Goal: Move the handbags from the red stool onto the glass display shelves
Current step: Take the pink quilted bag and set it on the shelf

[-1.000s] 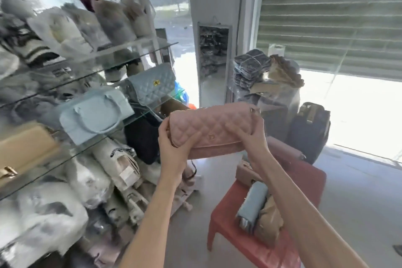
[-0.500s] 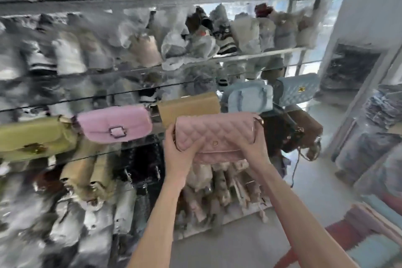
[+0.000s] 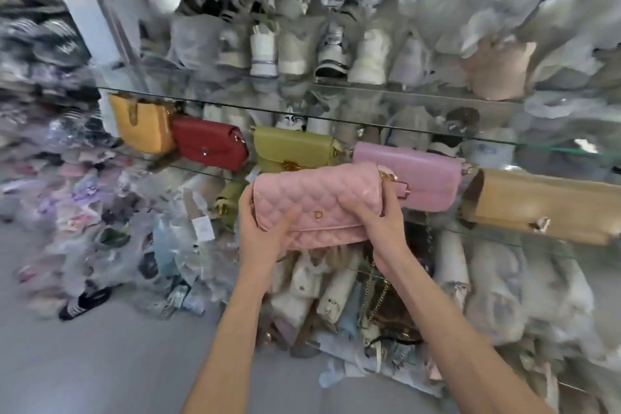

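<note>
2 hands hold the pink quilted bag (image 3: 317, 207) in front of the glass shelf (image 3: 420, 129), and I take that shelf as my landmark throughout. My left hand (image 3: 265, 235) wraps the bag's left end, thumb on the front face and fingers curled behind; my right hand (image 3: 379, 222) grips the right end from above and below, near the gold chain fitting. Both hands are closed on the bag and neither is free.

The bag's long axis runs left to right, nearly parallel to the shelf's front edge, tilted a little down at the left. It hangs just below and in front of the shelf's row of bags, overlapping the green bag (image 3: 292, 149) and the lilac-pink bag (image 3: 423, 175) from my viewpoint; I cannot tell whether it touches either.

I judge the placing step is close. The gap between those 2 bags looks narrow, so the bag must rise and go away from me, keeping its length along the shelf. My right hand sits nearer the lilac-pink bag and could nudge it.
</note>
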`<state>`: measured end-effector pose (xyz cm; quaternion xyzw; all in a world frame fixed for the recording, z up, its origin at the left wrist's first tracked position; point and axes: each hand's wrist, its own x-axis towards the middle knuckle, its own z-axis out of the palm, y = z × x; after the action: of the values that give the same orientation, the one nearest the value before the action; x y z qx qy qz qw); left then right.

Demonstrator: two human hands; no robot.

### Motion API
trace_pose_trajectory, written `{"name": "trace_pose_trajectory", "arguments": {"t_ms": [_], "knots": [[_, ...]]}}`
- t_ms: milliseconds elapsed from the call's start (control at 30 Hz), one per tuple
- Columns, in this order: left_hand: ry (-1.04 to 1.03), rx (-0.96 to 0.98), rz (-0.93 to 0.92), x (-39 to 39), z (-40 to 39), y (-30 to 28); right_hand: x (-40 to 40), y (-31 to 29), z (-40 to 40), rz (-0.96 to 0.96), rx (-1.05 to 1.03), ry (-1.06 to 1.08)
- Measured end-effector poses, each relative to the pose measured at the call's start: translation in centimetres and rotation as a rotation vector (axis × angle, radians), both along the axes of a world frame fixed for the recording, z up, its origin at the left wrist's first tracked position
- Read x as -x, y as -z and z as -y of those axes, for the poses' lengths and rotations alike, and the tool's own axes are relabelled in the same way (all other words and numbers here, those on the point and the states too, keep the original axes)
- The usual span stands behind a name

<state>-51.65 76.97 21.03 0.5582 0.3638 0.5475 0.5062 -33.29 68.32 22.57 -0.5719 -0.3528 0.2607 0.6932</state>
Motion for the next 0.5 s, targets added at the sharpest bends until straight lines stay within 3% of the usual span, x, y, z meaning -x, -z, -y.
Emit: {"name": "trace_pose_trajectory", "arguments": {"t_ms": [500], "knots": [[-0.472, -0.016, -0.065, 16.5, -13.2, -2.6, 14.1, -0.1, -26.1, -0.003, -0.015, -0.589]]}}
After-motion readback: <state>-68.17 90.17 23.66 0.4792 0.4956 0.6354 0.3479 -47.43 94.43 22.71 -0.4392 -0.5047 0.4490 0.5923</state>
